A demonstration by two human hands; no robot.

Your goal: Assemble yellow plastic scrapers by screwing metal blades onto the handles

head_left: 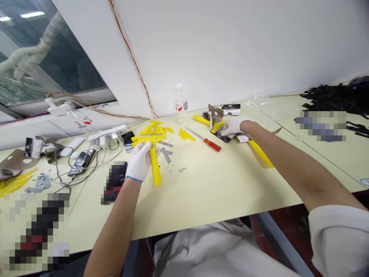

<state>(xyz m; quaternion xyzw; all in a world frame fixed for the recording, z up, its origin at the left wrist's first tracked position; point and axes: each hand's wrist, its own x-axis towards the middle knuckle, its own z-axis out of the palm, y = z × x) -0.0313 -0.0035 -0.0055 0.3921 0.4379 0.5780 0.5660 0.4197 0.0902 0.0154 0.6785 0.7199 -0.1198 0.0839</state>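
My left hand (140, 159), in a white glove, is closed round a yellow plastic scraper (155, 161) with a metal strip across its head, holding it just above the table. My right hand (232, 125), also gloved, reaches far forward and rests on a small black-and-yellow card box (219, 130) beside an open brown carton flap (215, 112). Its fingers curl over the box; what they grip is hidden. A long yellow handle (261, 153) lies under my right forearm.
A red-handled screwdriver (205, 140), loose yellow parts (186, 134), metal plates (166, 153) and small screws (181, 169) lie mid-table. A plastic bottle (180, 104) stands by the wall. Phones, chargers and cables (86, 157) crowd the left. Black parts (334, 98) pile at far right.
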